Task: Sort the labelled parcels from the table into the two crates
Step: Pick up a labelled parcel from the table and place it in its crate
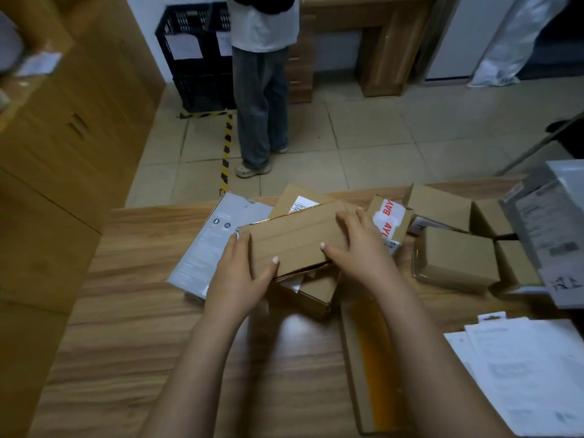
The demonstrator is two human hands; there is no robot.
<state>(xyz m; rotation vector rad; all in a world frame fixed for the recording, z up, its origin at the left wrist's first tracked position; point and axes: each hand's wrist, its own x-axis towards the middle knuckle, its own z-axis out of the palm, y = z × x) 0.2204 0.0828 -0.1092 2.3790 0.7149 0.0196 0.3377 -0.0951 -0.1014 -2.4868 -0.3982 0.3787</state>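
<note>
A flat brown cardboard parcel (pixel 295 237) lies on top of other boxes in the middle of the wooden table (pixel 132 327). My left hand (pixel 238 279) grips its near-left corner, thumb on top. My right hand (pixel 360 248) holds its right end, fingers spread over the top and thumb along the near edge. Two black crates (pixel 196 58) stand side by side against the far wall, each with a white paper label; a person partly hides the right one.
A grey flat box (pixel 205 248) lies at the left of the pile. More brown parcels (pixel 455 257) and one with red-lettered tape (pixel 387 221) sit to the right. White papers (pixel 524 371) lie at the near right. A person (pixel 262 83) stands by the crates beyond yellow-black floor tape (pixel 226 153).
</note>
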